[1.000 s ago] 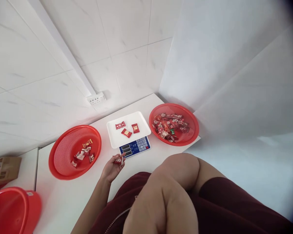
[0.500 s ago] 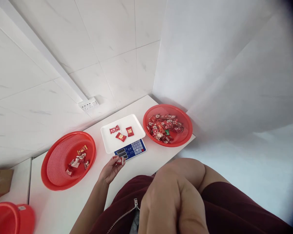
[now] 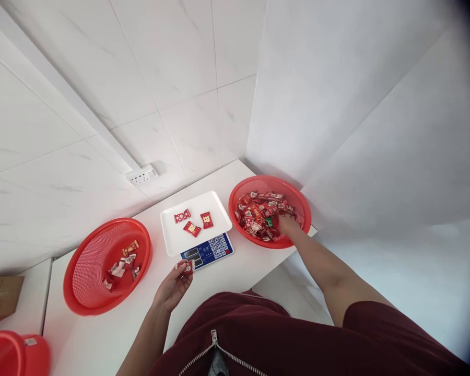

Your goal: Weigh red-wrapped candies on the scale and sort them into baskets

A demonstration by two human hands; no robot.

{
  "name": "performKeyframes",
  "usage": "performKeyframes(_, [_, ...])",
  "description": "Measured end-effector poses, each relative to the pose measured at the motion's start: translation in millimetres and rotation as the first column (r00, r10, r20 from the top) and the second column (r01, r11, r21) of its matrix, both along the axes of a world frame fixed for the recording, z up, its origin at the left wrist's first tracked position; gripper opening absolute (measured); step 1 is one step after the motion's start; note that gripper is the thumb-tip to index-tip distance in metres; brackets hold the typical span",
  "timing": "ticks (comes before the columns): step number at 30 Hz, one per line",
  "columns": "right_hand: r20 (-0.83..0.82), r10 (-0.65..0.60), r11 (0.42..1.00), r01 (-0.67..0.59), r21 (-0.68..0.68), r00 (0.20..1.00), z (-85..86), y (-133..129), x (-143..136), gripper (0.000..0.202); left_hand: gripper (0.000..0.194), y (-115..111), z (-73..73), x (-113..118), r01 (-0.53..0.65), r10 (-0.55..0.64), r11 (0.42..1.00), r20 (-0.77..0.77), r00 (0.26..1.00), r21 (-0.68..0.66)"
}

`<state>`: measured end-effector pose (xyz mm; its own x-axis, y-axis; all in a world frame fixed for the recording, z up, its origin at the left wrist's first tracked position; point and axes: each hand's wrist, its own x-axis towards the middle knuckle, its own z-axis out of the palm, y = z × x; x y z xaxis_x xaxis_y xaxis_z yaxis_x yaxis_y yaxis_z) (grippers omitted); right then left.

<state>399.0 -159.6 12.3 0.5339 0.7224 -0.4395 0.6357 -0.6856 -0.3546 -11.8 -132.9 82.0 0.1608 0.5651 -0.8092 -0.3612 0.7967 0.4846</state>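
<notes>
My left hand [image 3: 177, 284] is closed on a red wrapped candy [image 3: 186, 268], just in front of the scale's blue keypad [image 3: 209, 249]. On the scale's white tray [image 3: 172, 241] lie three red candies, one of them [image 3: 207, 220] at the right. My right hand [image 3: 288, 224] reaches into the right red basket [image 3: 304, 211], among many red candies and beside a green one [image 3: 269, 222]. Its fingertips are hidden among the wrappers. The left red basket [image 3: 76, 303] holds several candies [image 3: 119, 267].
The white table [image 3: 90, 339] meets a tiled wall with a power socket [image 3: 141, 176]. A cardboard box [image 3: 2, 297] and another red plastic container [image 3: 35, 355] are at the far left. A pale wall rises beyond the right basket.
My right hand has moved from close in front of the camera into the right basket. The left hand still holds its candy and has shifted slightly left. The view has tilted a little.
</notes>
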Motion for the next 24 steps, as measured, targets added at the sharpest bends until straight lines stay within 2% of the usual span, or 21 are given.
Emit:
performKeyframes(4, [0.009, -0.037, 0.999, 0.037, -0.026, 0.999, -27.9, -4.6, 6.7, 0.056, 0.012, 1.9, 1.8, 6.9, -0.024, 0.024, 1.000, -0.026, 0.999, -0.005])
performKeyframes(8, [-0.114, -0.082, 0.997, 0.079, -0.024, 0.990, -39.5, 9.1, 9.8, 0.054, 0.012, 6.4, 2.4, 12.1, -0.029, 0.029, 1.000, -0.030, 0.999, -0.008])
performKeyframes(13, [-0.382, -0.124, 0.985, 0.160, 0.063, 0.916, -31.5, 10.8, 18.4, 0.031, 0.012, 11.5, 2.6, 12.5, -0.029, 0.029, 1.000, -0.026, 0.999, 0.004])
performKeyframes(17, [-0.558, -0.156, 0.958, 0.262, 0.114, 0.815, -24.3, 7.1, 15.8, 0.036, 0.012, 12.6, 0.4, 13.7, -0.030, 0.030, 0.999, -0.010, 0.999, -0.016])
performKeyframes(20, [-0.626, -0.176, 0.935, 0.327, 0.135, 0.760, -22.9, 14.9, 6.0, 0.041, 0.011, 12.0, -1.6, 15.1, -0.013, 0.013, 0.999, -0.005, 1.000, -0.031])
performKeyframes(24, [-0.623, -0.122, 0.941, 0.291, 0.176, 0.773, -23.8, 34.7, -13.3, 0.042, 0.011, 11.5, -0.7, 13.8, 0.000, 0.000, 1.000, -0.012, 1.000, -0.029])
